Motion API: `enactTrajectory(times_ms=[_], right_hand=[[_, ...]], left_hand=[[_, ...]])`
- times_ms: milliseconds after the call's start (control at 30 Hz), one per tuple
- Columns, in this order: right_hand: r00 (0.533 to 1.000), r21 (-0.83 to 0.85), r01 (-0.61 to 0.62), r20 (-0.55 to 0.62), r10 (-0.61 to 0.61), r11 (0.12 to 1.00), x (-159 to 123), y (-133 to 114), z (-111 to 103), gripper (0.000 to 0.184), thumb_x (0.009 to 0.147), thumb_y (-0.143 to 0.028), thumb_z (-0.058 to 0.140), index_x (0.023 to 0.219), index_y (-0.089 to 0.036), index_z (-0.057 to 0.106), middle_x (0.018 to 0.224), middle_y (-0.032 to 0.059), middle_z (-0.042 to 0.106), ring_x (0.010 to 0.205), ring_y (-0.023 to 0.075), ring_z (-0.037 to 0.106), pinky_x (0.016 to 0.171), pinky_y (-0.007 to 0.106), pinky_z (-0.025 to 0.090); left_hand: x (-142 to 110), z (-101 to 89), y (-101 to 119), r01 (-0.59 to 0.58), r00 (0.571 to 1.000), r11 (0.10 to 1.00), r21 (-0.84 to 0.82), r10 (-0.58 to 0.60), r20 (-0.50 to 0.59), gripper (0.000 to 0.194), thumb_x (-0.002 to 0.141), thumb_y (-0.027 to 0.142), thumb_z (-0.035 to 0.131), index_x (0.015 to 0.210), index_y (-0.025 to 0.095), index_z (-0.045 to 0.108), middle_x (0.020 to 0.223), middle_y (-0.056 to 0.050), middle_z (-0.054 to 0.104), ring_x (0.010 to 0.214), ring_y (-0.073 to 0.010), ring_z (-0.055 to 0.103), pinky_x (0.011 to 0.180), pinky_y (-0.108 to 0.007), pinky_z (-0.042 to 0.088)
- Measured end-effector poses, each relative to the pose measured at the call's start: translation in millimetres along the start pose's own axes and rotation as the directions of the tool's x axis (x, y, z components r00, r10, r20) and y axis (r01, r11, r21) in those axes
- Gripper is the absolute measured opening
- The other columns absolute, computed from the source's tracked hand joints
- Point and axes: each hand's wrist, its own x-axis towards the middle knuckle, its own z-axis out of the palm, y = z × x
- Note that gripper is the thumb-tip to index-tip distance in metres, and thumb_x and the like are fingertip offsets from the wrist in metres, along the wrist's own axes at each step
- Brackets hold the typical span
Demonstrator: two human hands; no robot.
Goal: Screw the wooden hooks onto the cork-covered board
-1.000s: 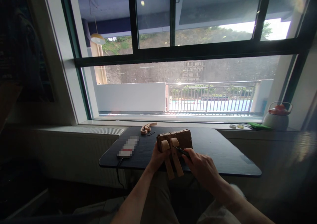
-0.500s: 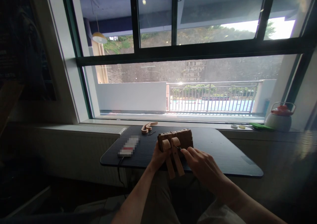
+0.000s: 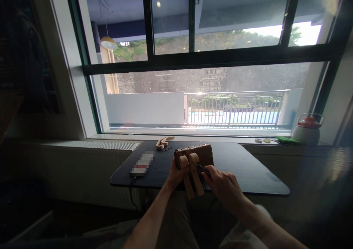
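Note:
My left hand [image 3: 175,176] is wrapped around the left side of a brown, rough-edged block [image 3: 204,155], tilted over the table's front edge. Two pale curved strips, a left one [image 3: 188,186] and a right one [image 3: 197,183], lie against its near face. Their upper ends curl over, and their straight ends hang below the block. In my right hand [image 3: 224,186], closed, is a slim dark tool [image 3: 203,169], like a screwdriver. Its thin tip meets the right strip just below the curl. My palm hides the rest of the handle.
More pale curved pieces [image 3: 162,142] lie at the table's back left, beside small dark bits [image 3: 167,148]. A blurred flat device [image 3: 142,163] with a cable rests on the dark table [image 3: 253,172]. A kettle [image 3: 306,131] and a green item [image 3: 288,140] stand by the window.
My right hand has drawn back slightly down and right, so more of the dark tool shows. The left hand keeps its hold on the block. The whole view has shifted slightly.

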Motion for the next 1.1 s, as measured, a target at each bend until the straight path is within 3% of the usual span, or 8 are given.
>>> enactTrajectory(times_ms=[167, 367, 633, 900, 1100], right_hand=[[0.997, -0.049, -0.017, 0.068, 0.020, 0.999, 6.7, -5.3, -8.4, 0.019, 0.092, -0.030, 0.040, 0.080, -0.020, 0.051, 0.061, -0.0010, 0.062, 0.055, 0.0174, 0.061, 0.048, 0.028, 0.025], [0.993, 0.025, 0.053, 0.108, -0.055, 0.998, 13.2, -8.8, -24.3, 0.009, 0.087, -0.021, 0.046, 0.094, -0.021, 0.052, 0.079, -0.0001, 0.062, 0.069, 0.0157, 0.060, 0.054, 0.027, 0.030], [0.983, -0.035, 0.179, 0.036, -0.178, 0.983, 10.4, -8.6, -10.4, 0.015, 0.089, -0.015, 0.042, 0.090, -0.020, 0.056, 0.077, 0.0010, 0.060, 0.068, 0.0158, 0.057, 0.055, 0.028, 0.031], [1.000, 0.094, -0.013, 0.010, 0.012, 0.996, 14.9, 1.2, -5.4, 0.018, 0.093, -0.028, 0.037, 0.091, -0.019, 0.053, 0.078, 0.0025, 0.065, 0.069, 0.0166, 0.062, 0.055, 0.026, 0.035], [0.997, 0.145, 0.023, 0.076, -0.035, 0.989, 13.8, -8.1, -16.1, 0.016, 0.092, -0.027, 0.037, 0.094, -0.020, 0.052, 0.080, 0.0023, 0.064, 0.067, 0.0154, 0.060, 0.054, 0.026, 0.035]], left_hand=[[-0.6, -0.3, -1.3, -0.010, 1.000, 1.000, 0.005, 0.010, 0.012, 0.055, 0.057, 0.022, 0.078, 0.106, 0.018, 0.053, 0.089, -0.003, 0.067, 0.079, -0.0190, 0.062, 0.066, -0.026, 0.050], [0.3, -0.7, -3.6, -0.022, 1.000, 1.000, 0.012, 0.021, 0.013, 0.054, 0.057, 0.022, 0.079, 0.104, 0.019, 0.052, 0.090, -0.002, 0.065, 0.081, -0.0188, 0.061, 0.068, -0.027, 0.050], [1.1, -0.5, -1.6, 0.011, 1.000, 0.999, 0.036, -0.010, -0.014, 0.055, 0.054, 0.023, 0.080, 0.101, 0.018, 0.053, 0.087, -0.002, 0.066, 0.079, -0.0193, 0.062, 0.066, -0.026, 0.049], [2.4, -2.0, -6.1, 0.014, 1.000, 1.000, 0.010, -0.014, 0.013, 0.056, 0.057, 0.022, 0.079, 0.106, 0.018, 0.051, 0.092, -0.003, 0.065, 0.082, -0.0197, 0.061, 0.068, -0.028, 0.050], [-1.3, 1.1, 0.7, 0.015, 1.000, 1.000, -0.006, -0.015, -0.003, 0.055, 0.055, 0.021, 0.079, 0.103, 0.018, 0.052, 0.087, -0.002, 0.065, 0.078, -0.0182, 0.061, 0.067, -0.027, 0.050]])
